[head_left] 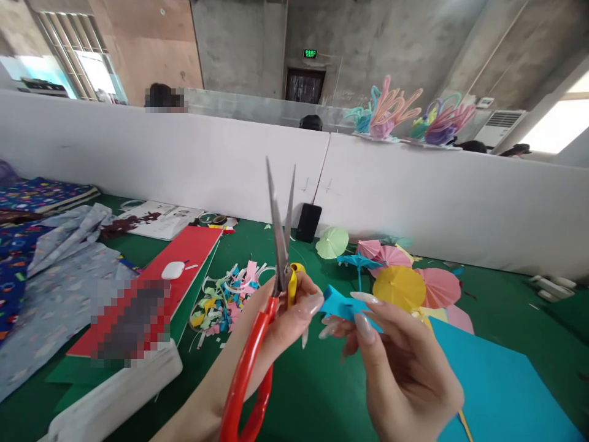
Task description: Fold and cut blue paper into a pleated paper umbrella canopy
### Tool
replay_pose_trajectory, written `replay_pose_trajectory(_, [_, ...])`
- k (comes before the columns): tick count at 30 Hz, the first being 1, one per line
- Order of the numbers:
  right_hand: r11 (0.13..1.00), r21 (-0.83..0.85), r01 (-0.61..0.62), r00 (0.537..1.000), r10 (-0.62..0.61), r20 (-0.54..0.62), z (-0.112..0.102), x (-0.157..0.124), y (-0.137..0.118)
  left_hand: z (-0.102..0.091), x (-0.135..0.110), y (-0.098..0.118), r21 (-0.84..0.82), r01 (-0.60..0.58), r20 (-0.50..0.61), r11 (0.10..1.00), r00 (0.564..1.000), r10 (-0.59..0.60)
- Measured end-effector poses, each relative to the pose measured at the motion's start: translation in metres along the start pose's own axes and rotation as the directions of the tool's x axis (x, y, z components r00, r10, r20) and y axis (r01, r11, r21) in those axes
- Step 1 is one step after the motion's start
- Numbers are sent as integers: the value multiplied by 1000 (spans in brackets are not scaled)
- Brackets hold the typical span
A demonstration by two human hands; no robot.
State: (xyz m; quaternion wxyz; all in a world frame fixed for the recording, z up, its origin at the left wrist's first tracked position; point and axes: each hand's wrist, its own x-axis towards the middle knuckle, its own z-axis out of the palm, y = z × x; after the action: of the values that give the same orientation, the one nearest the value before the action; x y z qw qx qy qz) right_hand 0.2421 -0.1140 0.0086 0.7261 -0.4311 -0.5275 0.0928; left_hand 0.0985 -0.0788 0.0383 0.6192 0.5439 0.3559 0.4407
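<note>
Near the middle of the view, my left hand (294, 319) is closed, with red-handled scissors (281, 270) lodged across it. Their blades point up and stand apart; one handle passes in front of the hand, and the lower loop shows beneath the wrist. A yellow piece (297, 276) sits beside the pivot. The left thumb and fingertips also meet the edge of a small folded piece of blue paper (335, 302). From the right, my right hand (405, 362) pinches that paper between thumb and fingers, which cover part of it.
Paper umbrellas (399, 293) in several colours lie behind my right hand, by a large blue sheet (497, 374). Paper scraps (230, 301) are heaped at left, beside a red folder (184, 264) and a white box-like object (119, 399). A phone (308, 222) leans on the white partition (414, 190).
</note>
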Motion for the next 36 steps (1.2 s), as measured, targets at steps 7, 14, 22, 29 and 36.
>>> replay_pose_trajectory(7, [994,47,-97,995,95,43,0,-2,-10,-12,-2,-15,46,105,35,993,994,-106])
replay_pose_trajectory(14, [973,24,-229,964,224,142,-5,-3,-15,-9,-2,-21,128,70,12,989,997,-72])
replay_pose_trajectory(22, [962,-39,-269,881,262,393,-20,11,-11,-8,0,3,318,-87,70,944,995,68])
replay_pose_trajectory(29, [867,-65,-495,681,433,591,-20,27,-11,-14,1,24,491,-189,162,851,979,123])
replay_pose_trajectory(36, [691,97,-717,561,488,669,-17,25,-7,-12,7,25,522,-177,101,835,984,145])
